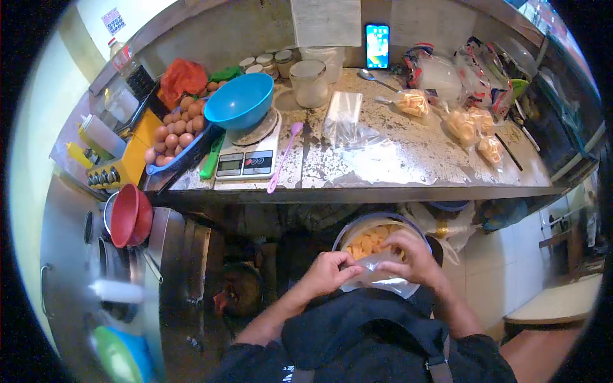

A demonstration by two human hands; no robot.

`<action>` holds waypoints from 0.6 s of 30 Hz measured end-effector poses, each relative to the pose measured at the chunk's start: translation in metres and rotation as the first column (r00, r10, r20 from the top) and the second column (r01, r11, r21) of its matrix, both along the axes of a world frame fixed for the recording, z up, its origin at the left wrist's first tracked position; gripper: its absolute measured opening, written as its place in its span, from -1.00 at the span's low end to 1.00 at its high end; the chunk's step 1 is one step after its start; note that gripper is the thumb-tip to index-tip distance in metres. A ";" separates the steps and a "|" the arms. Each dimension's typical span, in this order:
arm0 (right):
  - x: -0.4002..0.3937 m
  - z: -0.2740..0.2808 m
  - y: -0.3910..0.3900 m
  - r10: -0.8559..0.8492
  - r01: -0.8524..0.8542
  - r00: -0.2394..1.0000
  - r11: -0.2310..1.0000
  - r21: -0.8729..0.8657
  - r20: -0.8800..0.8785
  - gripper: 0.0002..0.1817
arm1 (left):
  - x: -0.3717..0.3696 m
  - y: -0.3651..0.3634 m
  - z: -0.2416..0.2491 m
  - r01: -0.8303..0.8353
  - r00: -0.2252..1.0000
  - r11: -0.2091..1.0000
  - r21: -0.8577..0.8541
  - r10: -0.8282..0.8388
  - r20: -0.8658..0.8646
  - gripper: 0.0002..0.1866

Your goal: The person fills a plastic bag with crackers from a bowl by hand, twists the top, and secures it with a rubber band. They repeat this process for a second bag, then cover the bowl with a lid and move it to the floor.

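Note:
Low in front of my body, a round tub (339, 240) holds orange-yellow chunks of food (365, 242). Over its near side is a clear plastic bag (375, 276). My left hand (332, 273) pinches the bag's left edge between thumb and fingers. On the right side, my right hand (414, 256) curls above the tub, its thumb against the bag's edge and its fingers bent over the chunks. Whether those bent fingers also hold a chunk cannot be made out.
On the counter stand a kitchen scale (248, 165) with a blue bowl (239, 102), a pink spoon (285, 156), eggs (175, 134), a stack of plastic bags (343, 115), filled bags (461, 126) and a phone (377, 48). A red bowl (132, 217) is at left.

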State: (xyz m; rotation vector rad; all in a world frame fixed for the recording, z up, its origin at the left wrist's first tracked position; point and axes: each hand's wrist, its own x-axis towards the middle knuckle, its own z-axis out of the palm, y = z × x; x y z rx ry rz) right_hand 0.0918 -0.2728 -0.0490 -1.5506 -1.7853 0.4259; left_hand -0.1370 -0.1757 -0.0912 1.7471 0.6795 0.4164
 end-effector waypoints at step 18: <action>-0.019 -0.028 -0.021 -0.116 -0.055 0.896 0.930 -0.364 -0.430 -0.78 | 0.009 -0.006 0.020 0.153 0.987 0.988 -0.027 -0.154 -0.040 -0.82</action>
